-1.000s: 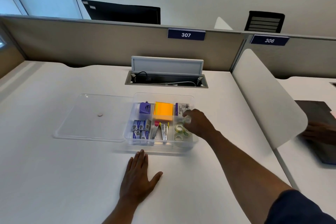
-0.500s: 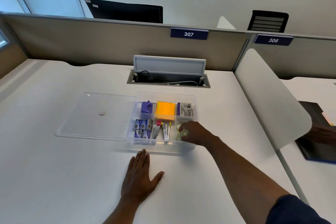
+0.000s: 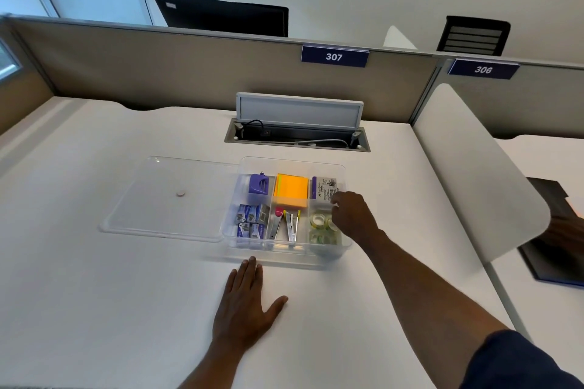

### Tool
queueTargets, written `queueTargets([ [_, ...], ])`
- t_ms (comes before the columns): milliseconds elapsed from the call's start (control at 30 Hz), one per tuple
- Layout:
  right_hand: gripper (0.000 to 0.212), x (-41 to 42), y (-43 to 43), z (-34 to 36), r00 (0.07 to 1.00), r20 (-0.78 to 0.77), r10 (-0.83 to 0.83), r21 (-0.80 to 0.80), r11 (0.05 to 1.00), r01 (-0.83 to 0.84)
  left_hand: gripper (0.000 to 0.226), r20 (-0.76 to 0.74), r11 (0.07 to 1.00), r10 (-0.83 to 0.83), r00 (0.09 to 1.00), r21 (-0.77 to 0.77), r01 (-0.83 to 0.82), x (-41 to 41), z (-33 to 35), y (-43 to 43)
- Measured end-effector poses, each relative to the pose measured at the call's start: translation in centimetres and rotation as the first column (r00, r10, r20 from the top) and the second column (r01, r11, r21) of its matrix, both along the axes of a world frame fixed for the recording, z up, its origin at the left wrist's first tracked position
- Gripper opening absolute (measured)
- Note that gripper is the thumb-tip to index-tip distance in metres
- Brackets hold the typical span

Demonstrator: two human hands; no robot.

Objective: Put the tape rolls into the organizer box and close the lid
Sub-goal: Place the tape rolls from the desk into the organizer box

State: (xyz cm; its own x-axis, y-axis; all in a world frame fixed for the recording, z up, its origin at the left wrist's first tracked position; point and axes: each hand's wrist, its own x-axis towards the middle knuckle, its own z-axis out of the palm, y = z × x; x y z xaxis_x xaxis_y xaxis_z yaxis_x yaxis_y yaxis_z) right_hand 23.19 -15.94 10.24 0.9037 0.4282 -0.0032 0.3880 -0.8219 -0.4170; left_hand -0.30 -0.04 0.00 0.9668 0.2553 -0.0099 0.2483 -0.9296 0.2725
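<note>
The clear organizer box (image 3: 286, 255) stands open on the white desk. Its front right compartment holds several clear tape rolls (image 3: 318, 220). My right hand (image 3: 353, 217) hovers just over that compartment's right side, fingers loosely curled, with nothing visible in them. The clear lid (image 3: 151, 208) lies flat on the desk, touching the box's left side, with a small round knob (image 3: 180, 194) in its middle. My left hand (image 3: 246, 305) rests flat on the desk in front of the box, fingers spread.
Other compartments hold orange sticky notes (image 3: 291, 189), a purple sharpener (image 3: 258, 184), staple boxes (image 3: 250, 220) and staplers (image 3: 286, 224). An open cable tray (image 3: 297, 137) sits behind the box. A white divider panel (image 3: 471, 174) stands to the right, another person's hand (image 3: 567, 232) beyond it.
My right hand carried a tape roll down into the front right compartment, left it there, and has lifted back a little. The left hand stayed flat on the desk.
</note>
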Motion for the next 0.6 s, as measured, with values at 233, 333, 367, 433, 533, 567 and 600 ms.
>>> queueTargets([
  [233, 0.032, -0.5, 1.4, -0.5, 0.991, -0.119, 0.054, -0.180, 0.981, -0.075, 0.095, 0.000, 1.000, 0.000, 1.000, -0.027, 0.000, 0.0, 0.1, -0.3],
  [333, 0.034, -0.5, 1.8, -1.0, 0.992, -0.108, 0.061, -0.249, 0.965, -0.086, 0.096, -0.004, 1.000, 0.004, 1.000, -0.027, -0.004, 0.0, 0.0, -0.3],
  [367, 0.034, -0.5, 1.8, -1.1, 0.993, -0.101, 0.063, -0.265, 0.960, -0.088, 0.097, -0.003, 1.000, 0.001, 1.000, -0.020, -0.001, 0.1, 0.0, -0.3],
  [433, 0.035, -0.4, 2.0, -1.2, 0.993, -0.097, 0.064, -0.283, 0.955, -0.089, 0.097, -0.003, 1.000, -0.001, 1.000, -0.008, 0.001, 0.2, 0.0, -0.2],
  [533, 0.036, -0.3, 2.3, -1.2, 0.992, -0.096, 0.078, -0.291, 0.951, -0.103, 0.095, -0.016, 1.000, 0.005, 1.000, -0.006, -0.005, 0.2, 0.0, 0.0],
  [567, 0.036, -0.3, 2.4, -1.3, 0.992, -0.097, 0.082, -0.296, 0.949, -0.108, 0.095, -0.020, 1.000, 0.006, 1.000, -0.007, -0.006, 0.1, -0.1, 0.0],
  [600, 0.036, -0.4, 2.4, -1.4, 0.991, -0.101, 0.084, -0.302, 0.947, -0.111, 0.095, -0.020, 1.000, 0.008, 1.000, -0.010, -0.008, 0.0, -0.2, -0.1],
])
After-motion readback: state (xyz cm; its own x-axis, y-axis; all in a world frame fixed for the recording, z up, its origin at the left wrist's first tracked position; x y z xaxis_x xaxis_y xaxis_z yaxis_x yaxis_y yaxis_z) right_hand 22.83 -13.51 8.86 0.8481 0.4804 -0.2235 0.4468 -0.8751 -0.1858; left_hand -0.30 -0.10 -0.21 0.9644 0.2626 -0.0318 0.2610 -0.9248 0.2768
